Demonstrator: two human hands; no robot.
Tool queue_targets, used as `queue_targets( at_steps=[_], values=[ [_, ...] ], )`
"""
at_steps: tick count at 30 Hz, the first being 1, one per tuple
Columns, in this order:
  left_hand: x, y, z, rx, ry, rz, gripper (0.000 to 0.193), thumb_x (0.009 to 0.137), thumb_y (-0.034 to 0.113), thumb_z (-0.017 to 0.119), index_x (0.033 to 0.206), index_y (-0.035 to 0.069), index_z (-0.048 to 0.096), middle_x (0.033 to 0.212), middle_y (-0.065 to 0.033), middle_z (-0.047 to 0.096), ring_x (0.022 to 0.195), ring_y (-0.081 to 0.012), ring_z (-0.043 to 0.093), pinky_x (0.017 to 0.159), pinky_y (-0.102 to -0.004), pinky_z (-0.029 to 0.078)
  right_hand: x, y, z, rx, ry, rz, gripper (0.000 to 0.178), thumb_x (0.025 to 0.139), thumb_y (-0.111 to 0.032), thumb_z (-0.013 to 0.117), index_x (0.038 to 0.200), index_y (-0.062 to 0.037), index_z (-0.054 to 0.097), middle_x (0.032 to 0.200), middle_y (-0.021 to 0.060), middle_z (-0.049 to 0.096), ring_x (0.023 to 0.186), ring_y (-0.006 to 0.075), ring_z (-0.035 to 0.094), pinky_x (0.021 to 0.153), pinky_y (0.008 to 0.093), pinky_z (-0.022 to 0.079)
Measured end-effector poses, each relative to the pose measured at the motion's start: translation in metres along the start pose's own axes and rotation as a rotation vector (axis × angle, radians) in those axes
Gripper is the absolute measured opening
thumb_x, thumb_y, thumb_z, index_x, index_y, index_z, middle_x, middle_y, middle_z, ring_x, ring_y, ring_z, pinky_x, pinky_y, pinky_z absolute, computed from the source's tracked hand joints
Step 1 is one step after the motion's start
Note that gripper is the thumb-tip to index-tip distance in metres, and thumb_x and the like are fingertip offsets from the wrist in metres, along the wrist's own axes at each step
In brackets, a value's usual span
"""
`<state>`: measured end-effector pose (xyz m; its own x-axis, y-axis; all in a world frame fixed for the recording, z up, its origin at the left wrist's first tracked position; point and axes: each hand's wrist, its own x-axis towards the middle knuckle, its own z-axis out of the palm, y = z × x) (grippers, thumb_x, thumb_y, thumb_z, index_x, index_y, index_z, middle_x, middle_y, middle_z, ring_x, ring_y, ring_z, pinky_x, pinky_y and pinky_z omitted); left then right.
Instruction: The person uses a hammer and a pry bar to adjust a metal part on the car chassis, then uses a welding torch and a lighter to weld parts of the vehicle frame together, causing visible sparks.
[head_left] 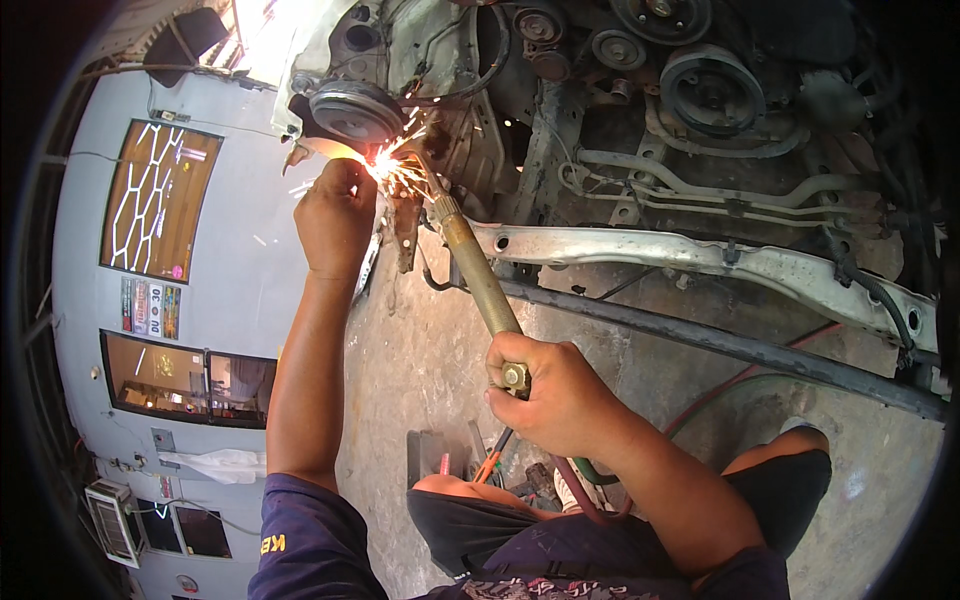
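My right hand (565, 395) is wrapped round the brass handle of a gas torch (478, 262), below its valve knob. The torch slants up and left, its bent tip close to a bright glow (385, 165) that throws sparks. My left hand (338, 215) is closed right beside the glow, at the rusty metal bracket (405, 230) on the vehicle's front. What its fingers grip is lost in the glare and behind the hand. A round dark horn-like disc (357, 108) sits just above the glow.
A pale metal crossmember (700, 250) spans the vehicle's front, with a dark bar (700, 330) below it. Engine pulleys (712, 90) are at the upper right. Red and green hoses (690, 410) run over the concrete floor. Orange-handled tools (490, 462) and a grey box (425, 455) lie between my legs.
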<state>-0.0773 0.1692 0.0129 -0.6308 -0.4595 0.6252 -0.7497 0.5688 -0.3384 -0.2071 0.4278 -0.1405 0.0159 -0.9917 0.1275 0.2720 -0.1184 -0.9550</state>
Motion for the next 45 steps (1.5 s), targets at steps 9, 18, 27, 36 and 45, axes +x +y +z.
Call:
queue_targets(
  at_steps=[9,18,27,36,45],
  values=[
    [0.002,-0.001,0.001,0.006,-0.009,0.048,0.012,0.092,0.017,0.076,0.094,0.006,0.074,0.087,-0.0094,0.078,0.071,-0.0226,0.076,0.069,-0.0351,0.059,0.001,-0.004,-0.002,0.009,-0.001,0.044,0.017,0.087,-0.007,0.072,0.092,-0.0046,0.056,0.071,0.009,0.06,0.066,0.0179,0.059,0.065,0.037,0.05],
    [0.004,-0.001,0.002,-0.016,-0.007,0.057,0.009,0.088,0.018,0.074,0.089,0.012,0.067,0.084,-0.0088,0.074,0.074,-0.0341,0.072,0.068,-0.0444,0.055,0.0,-0.001,-0.002,-0.002,-0.019,0.005,0.015,0.089,-0.011,0.066,0.1,-0.005,0.059,0.068,0.017,0.063,0.063,0.0315,0.068,0.064,0.0437,0.052],
    [0.007,-0.003,0.004,0.061,-0.04,0.066,0.012,0.089,0.017,0.077,0.093,0.007,0.072,0.083,-0.0085,0.077,0.071,-0.0254,0.074,0.068,-0.036,0.057,0.0,-0.002,-0.001,0.018,-0.001,0.032,0.017,0.086,-0.006,0.071,0.09,-0.0048,0.055,0.069,0.0078,0.057,0.065,0.0176,0.056,0.064,0.037,0.048],
    [0.005,-0.005,0.005,0.029,-0.017,0.077,0.009,0.089,0.019,0.072,0.085,0.015,0.065,0.083,-0.0092,0.074,0.074,-0.0355,0.071,0.066,-0.0462,0.055,0.001,-0.006,-0.002,0.007,-0.007,0.033,0.018,0.087,-0.008,0.073,0.091,-0.0052,0.055,0.069,0.0091,0.059,0.065,0.0185,0.059,0.064,0.0373,0.049],
    [0.008,-0.005,0.009,0.077,0.003,0.134,0.009,0.089,0.015,0.075,0.088,0.01,0.067,0.075,-0.0053,0.072,0.066,-0.0257,0.071,0.063,-0.0386,0.055,0.0,-0.003,-0.004,0.011,0.011,0.016,0.018,0.088,-0.009,0.074,0.093,-0.0052,0.057,0.068,0.0087,0.059,0.064,0.0181,0.059,0.063,0.0374,0.049]
  ],
)
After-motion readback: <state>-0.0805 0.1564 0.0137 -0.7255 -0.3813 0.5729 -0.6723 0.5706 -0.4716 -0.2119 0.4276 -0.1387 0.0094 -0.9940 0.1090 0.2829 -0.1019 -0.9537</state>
